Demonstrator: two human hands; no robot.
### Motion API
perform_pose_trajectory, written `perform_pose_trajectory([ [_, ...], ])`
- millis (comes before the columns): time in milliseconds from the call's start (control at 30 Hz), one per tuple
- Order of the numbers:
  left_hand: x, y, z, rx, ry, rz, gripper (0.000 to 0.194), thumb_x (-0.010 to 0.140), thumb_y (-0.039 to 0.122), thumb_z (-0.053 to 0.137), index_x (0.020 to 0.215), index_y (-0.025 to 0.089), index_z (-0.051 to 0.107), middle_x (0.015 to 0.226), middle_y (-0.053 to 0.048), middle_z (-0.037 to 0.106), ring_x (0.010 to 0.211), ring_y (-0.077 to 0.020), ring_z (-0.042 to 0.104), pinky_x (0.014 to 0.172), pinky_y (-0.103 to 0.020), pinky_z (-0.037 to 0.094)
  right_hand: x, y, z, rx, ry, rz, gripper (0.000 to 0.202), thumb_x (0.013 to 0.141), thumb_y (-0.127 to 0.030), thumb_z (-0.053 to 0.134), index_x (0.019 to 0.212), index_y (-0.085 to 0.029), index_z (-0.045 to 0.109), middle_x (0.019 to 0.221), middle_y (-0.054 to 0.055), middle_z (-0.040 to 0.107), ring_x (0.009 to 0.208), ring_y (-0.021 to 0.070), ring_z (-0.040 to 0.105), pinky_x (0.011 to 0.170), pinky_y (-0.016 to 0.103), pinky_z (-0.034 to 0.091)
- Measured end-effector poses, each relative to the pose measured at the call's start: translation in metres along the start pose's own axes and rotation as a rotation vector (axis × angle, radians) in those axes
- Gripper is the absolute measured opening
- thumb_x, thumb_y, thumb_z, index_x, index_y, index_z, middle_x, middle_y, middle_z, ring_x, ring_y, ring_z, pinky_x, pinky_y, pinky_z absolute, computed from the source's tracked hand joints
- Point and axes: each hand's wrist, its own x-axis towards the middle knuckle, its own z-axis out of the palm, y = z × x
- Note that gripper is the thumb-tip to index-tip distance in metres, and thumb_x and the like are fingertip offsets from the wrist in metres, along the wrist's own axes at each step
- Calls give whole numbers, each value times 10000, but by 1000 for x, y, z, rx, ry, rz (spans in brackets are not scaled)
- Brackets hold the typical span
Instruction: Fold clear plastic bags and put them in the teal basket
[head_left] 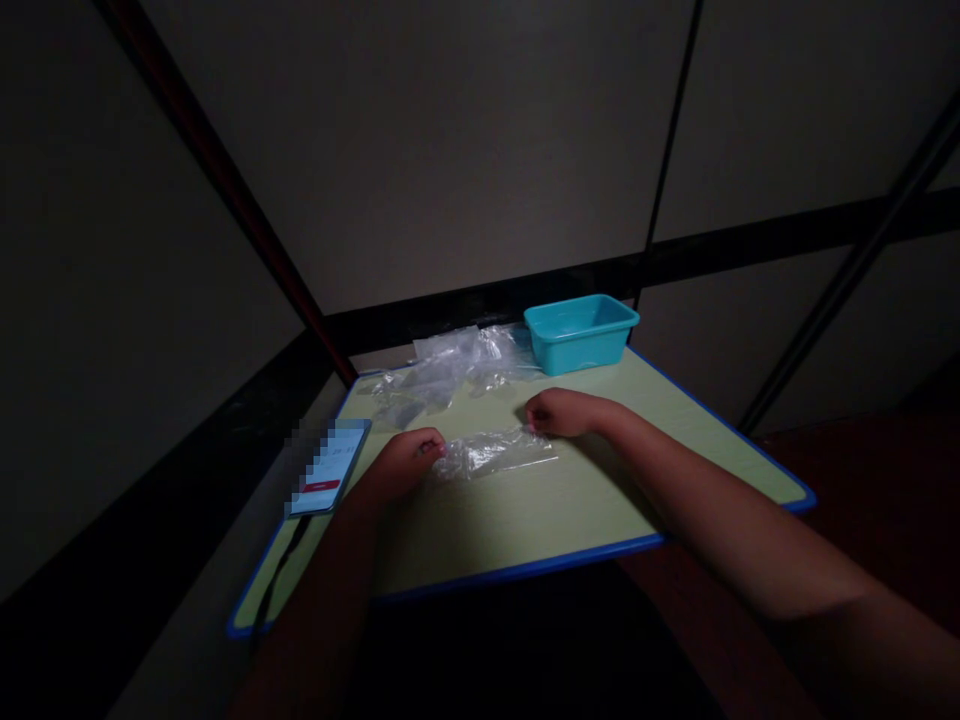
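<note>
A clear plastic bag (491, 455) is stretched between my two hands over the middle of the table. My left hand (409, 462) is closed, its fingertips pinching the bag's left end. At the upper right corner of the bag, my right hand (555, 412) is curled closed on the plastic. The bag looks flat and crinkled, and I cannot make out anything inside it. Behind my hands lies a loose heap of clear plastic bags (442, 372).
A turquoise plastic basin (581, 345) stands at the back right of the pale, blue-edged table (517, 540). At the left edge lies a phone (330, 470) with its screen lit, and a dark strap (281, 570) runs below it. Panelled walls (480, 150) enclose the back and left.
</note>
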Motion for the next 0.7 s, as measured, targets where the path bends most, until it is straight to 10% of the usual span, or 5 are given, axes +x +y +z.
perform_pose_trajectory([
  [700, 3, -1, 3, 34, 52, 7, 224, 779, 352, 424, 760, 181, 568, 721, -10, 607, 706, -184, 560, 645, -270, 402, 4, -2, 1, -141, 53, 124, 236, 805, -302, 539, 818, -118, 686, 822, 118, 686, 639, 155, 537, 547, 255, 299],
])
